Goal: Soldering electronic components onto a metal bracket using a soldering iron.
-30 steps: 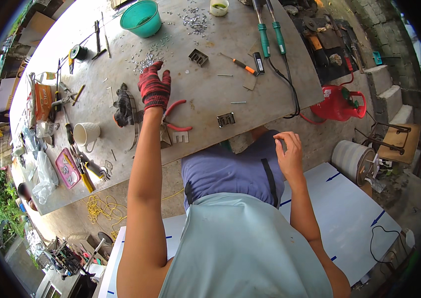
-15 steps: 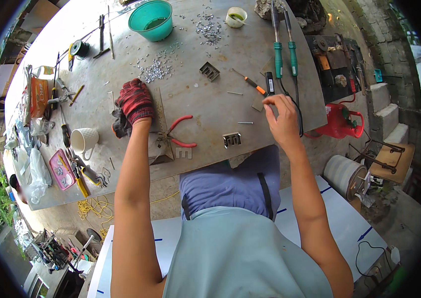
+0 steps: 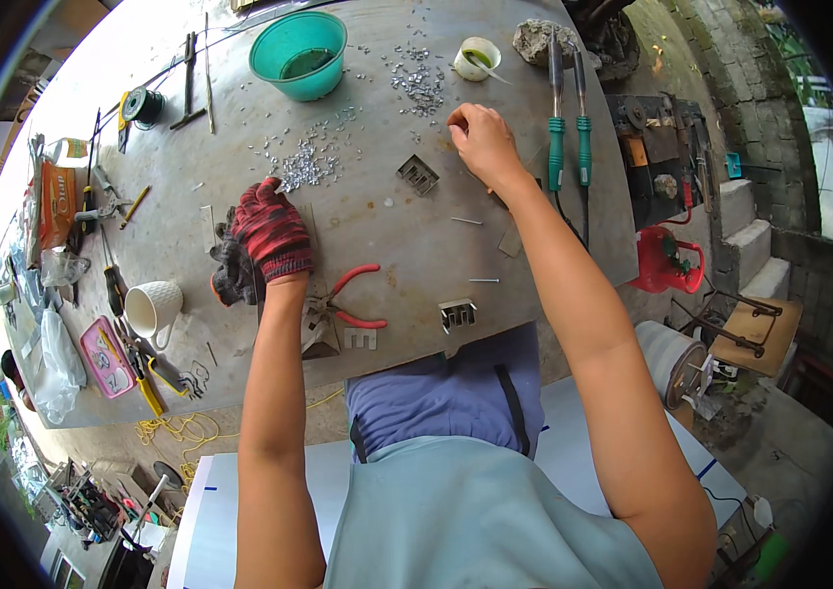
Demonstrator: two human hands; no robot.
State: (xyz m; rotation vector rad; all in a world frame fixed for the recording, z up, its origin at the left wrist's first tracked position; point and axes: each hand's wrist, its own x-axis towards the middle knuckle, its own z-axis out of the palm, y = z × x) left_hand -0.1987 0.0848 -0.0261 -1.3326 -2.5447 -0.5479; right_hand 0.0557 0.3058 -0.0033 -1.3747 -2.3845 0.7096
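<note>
My left hand (image 3: 277,234), in a red and black knitted glove, rests on the table with its fingers curled together; whatever may be under them is hidden. A crumpled dark glove (image 3: 232,273) lies against it. My bare right hand (image 3: 487,147) is above the table with fingertips bent into a pinch, its contents too small to make out. Beyond it stands a small white pot (image 3: 476,57) of greenish liquid, a pale stick leaning over its rim. Left of the right hand sits a slotted metal frame (image 3: 418,175). Small metal bits (image 3: 306,165) lie scattered beyond my left hand.
Red-handled pliers (image 3: 362,322) and another slotted frame (image 3: 456,314) lie near the front edge. Two green-handled soldering irons (image 3: 556,152) lean on a rock (image 3: 544,44) at right. A green bowl (image 3: 303,88) is at the back, a white mug (image 3: 153,309) at left.
My right hand has moved forward and left, from beside the orange-handled screwdriver toward the white pot. The left hand remains by the dark glove. The view has shifted slightly.
</note>
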